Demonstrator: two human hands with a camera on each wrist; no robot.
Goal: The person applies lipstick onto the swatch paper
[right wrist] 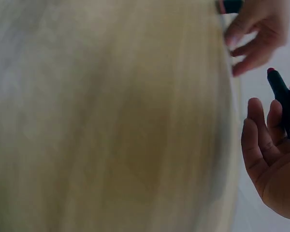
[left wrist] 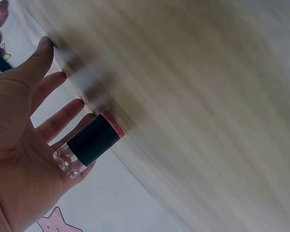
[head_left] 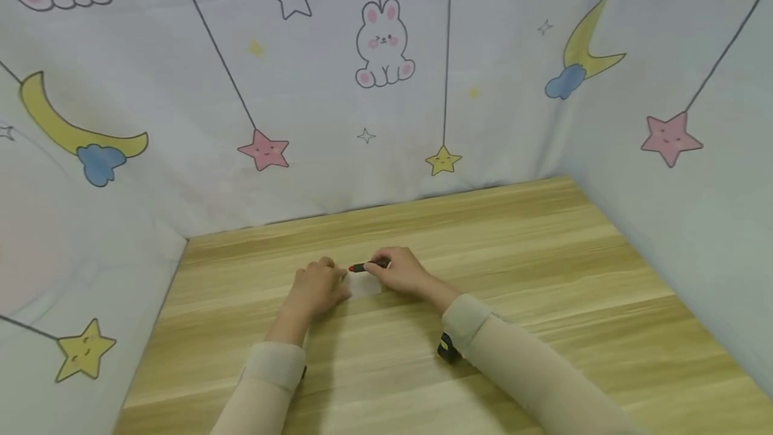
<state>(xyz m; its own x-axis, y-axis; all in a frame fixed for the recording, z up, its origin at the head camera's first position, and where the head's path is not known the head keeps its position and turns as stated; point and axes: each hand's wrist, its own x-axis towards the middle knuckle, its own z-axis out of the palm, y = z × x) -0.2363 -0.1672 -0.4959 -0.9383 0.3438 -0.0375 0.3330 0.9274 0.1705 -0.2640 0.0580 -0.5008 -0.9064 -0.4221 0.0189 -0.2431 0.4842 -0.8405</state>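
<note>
In the head view my right hand (head_left: 401, 270) pinches a black marker (head_left: 361, 267) whose red end points left. The right wrist view shows the same marker (right wrist: 279, 87) held behind the lower fingers. My left hand (head_left: 315, 287) rests its fingertips at the left edge of a small white paper (head_left: 364, 284) on the table. In the left wrist view its fingers are mostly straight and spread. A short black cylinder (left wrist: 94, 139) with a clear end stands before the left palm, its red-rimmed end toward the table; in the head view the left arm hides it.
The light wood table (head_left: 386, 368) runs back to a white fabric wall (head_left: 326, 86) printed with stars, moons and a rabbit. More fabric encloses the left and right sides. A dark wrist camera (head_left: 447, 348) shows under the right sleeve cuff.
</note>
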